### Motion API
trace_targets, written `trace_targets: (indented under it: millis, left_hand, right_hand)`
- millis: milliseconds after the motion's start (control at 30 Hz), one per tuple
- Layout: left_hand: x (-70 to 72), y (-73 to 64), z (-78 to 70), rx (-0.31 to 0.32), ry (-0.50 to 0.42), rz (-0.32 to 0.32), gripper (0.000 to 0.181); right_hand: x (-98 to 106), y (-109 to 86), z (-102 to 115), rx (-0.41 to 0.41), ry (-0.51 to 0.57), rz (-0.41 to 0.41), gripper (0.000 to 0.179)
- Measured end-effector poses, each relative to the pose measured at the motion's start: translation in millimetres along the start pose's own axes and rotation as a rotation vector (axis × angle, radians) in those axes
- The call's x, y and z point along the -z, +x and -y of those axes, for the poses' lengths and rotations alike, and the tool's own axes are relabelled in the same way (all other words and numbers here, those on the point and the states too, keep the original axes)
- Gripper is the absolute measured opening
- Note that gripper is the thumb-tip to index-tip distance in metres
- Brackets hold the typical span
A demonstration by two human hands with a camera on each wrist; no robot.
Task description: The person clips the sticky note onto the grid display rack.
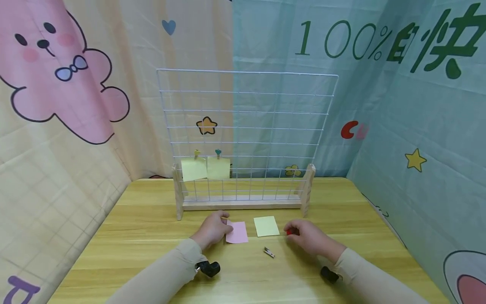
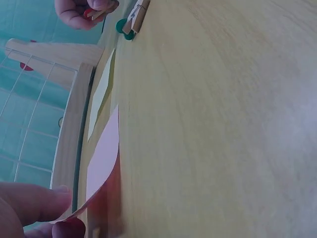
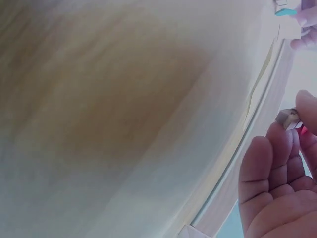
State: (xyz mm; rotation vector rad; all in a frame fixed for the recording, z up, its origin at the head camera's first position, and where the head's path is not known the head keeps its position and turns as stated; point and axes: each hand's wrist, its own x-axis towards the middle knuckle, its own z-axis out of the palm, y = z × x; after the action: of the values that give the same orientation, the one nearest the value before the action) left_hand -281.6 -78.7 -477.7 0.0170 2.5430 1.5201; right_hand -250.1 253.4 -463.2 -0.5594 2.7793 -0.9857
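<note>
My left hand (image 1: 212,229) pinches the left edge of a pink sticky note (image 1: 238,233) between thumb and finger; in the left wrist view the note (image 2: 104,158) curves up from the table at the held end. My right hand (image 1: 310,237) holds a small wooden clothespin (image 3: 287,119) with a red ornament, partly hidden by the fingers. Between the hands, a pale yellow-green sticky note (image 1: 266,226) lies on the table. Nearer me lies another small wooden clothespin (image 1: 268,252), whose green ornament (image 2: 129,35) shows in the left wrist view.
Behind the hands stands a white wire grid (image 1: 273,143) on a wooden base (image 1: 243,204). Two yellow-green notes, the left one (image 1: 194,171) and the right one (image 1: 219,170), hang low on its left side from a yellow clip (image 1: 196,153) and a teal clip (image 1: 218,153). Printed curtains surround the table.
</note>
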Motion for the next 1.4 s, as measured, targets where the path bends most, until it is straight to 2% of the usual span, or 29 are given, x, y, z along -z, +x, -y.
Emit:
trace_targets:
  millis: [167, 433, 667, 800, 1000, 1167, 1300, 1400]
  left_hand:
    - [-0.3, -0.1, -2.0, -0.017, 0.080, -0.016, 0.039]
    - [-1.1, -0.4, -4.4, -0.039, 0.115, -0.030, 0.028]
    - [0.3, -0.2, -3.8, -0.110, 0.127, -0.069, 0.022]
    - [2.3, -0.6, -6.4, -0.147, 0.115, -0.085, 0.017]
    - [10.0, -3.3, -18.7, -0.217, 0.080, -0.126, 0.007]
    - [19.3, -6.6, -32.0, -0.230, 0.020, -0.143, 0.003]
    - [26.4, -5.6, -41.2, -0.241, -0.003, -0.165, 0.004]
    - [31.1, -4.7, -46.9, -0.246, -0.029, -0.168, 0.007]
  right_hand:
    - [1.4, 2.3, 2.4, -0.045, 0.060, -0.036, 0.009]
    - [0.9, 3.8, 2.7, -0.078, 0.114, -0.092, 0.013]
    - [1.8, 3.8, 4.7, -0.109, 0.124, -0.074, 0.016]
    - [2.0, 2.6, 5.3, -0.098, 0.120, -0.058, 0.016]
    - [2.8, 2.1, 7.7, -0.090, 0.132, -0.058, 0.015]
    - [3.5, 1.2, 10.7, -0.110, 0.143, -0.073, 0.014]
    - [5.0, 1.8, 14.3, -0.130, 0.141, -0.118, 0.007]
    - [6.0, 2.7, 15.4, -0.110, 0.135, -0.146, 0.008]
